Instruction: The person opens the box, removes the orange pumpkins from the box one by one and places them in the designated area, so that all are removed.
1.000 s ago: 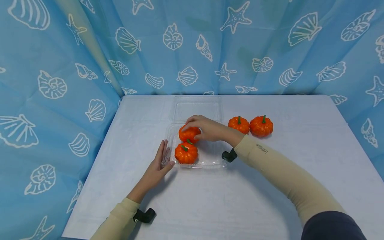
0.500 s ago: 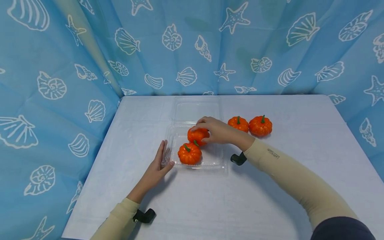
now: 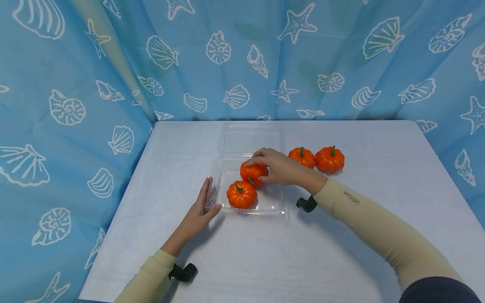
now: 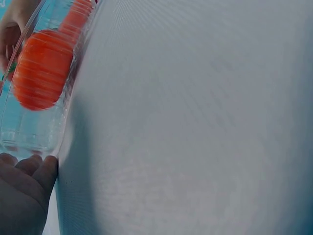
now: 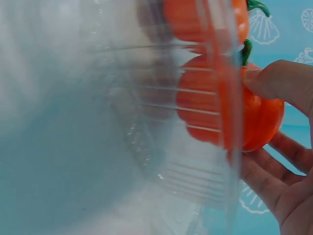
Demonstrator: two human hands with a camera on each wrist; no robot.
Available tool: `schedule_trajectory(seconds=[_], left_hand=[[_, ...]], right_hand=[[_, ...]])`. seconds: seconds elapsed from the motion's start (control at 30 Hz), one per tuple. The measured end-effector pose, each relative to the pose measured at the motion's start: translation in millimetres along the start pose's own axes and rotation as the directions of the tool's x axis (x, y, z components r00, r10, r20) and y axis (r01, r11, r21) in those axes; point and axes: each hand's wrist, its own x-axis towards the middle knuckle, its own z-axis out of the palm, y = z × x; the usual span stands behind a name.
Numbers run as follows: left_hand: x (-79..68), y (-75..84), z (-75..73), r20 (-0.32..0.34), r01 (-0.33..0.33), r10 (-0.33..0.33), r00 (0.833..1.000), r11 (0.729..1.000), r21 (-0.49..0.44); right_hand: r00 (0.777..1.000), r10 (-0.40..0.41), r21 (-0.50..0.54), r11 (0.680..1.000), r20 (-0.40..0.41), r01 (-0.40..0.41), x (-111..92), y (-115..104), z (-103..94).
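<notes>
Pumpkin is held by the right grip, thumb on one side and fingers on the other, in the back half of the box. No long side can be told, as it is round, but it is tipped, its stem pointed at the second pumpkin, nearer the box's front. The left grip is farther off, laid with straight fingers at the box's left side. Four pumpkins are counted: two in the box, and a third pumpkin and fourth pumpkin on the desk, to the box's right. One box is seen, its one lid opened out behind.
</notes>
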Motion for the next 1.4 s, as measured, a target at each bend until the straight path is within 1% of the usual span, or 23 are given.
schedule_trajectory(seconds=[0.13,0.27,0.37,0.43,0.77,0.8,0.83,1.0,1.03,1.23,1.4], left_hand=[[0.1,-1.7,0.8,0.004,-0.006,0.006,1.0,1.0,0.002],[0.2,-1.1,0.7,0.006,-0.004,0.004,1.0,1.0,0.004],[0.2,0.3,0.3,0.004,0.001,-0.001,1.0,1.0,0.009],[0.1,0.7,0.2,0.002,0.006,-0.006,1.0,1.0,0.019],[-0.5,2.6,0.4,-0.006,0.027,-0.027,1.0,0.999,0.035],[-1.9,8.5,-0.2,-0.005,0.03,-0.03,1.0,0.999,0.032],[-2.3,8.9,-0.2,-0.007,0.026,-0.026,1.0,0.999,0.031],[-2.3,9.2,-0.5,-0.006,0.013,-0.013,1.0,1.0,0.017],[-1.0,3.3,0.1,-0.007,0.008,-0.008,1.0,1.0,0.02],[-0.9,3.6,0.3,-0.008,0.008,-0.008,1.0,1.0,0.021],[-0.4,2.1,0.9,-0.007,0.009,-0.009,1.0,1.0,0.029]], right_hand=[[0.999,0.0,0.084,0.996,-0.042,0.004,-4,6,0.3],[0.996,-0.01,0.2,0.979,-0.085,0.027,-7,12,-3.1],[0.996,-0.014,0.267,0.963,-0.093,0.038,-10,15,-5.7],[0.996,-0.013,0.291,0.956,-0.09,0.039,-11,17,-5.9],[0.995,0.011,0.346,0.938,-0.097,0.023,-12,20,-2.9],[0.995,0.018,0.35,0.937,-0.097,0.017,-12,19,-3.0],[0.995,0.024,0.358,0.934,-0.095,0.011,-12,19,-2.6],[0.995,0.044,0.402,0.916,-0.086,-0.005,-12,20,0.6],[0.995,0.044,0.405,0.914,-0.087,-0.005,-11,20,1.7],[0.994,0.044,0.395,0.919,-0.098,-0.002,-13,18,3.4],[0.994,0.039,0.401,0.916,-0.1,0.004,-14,18,3.3]])
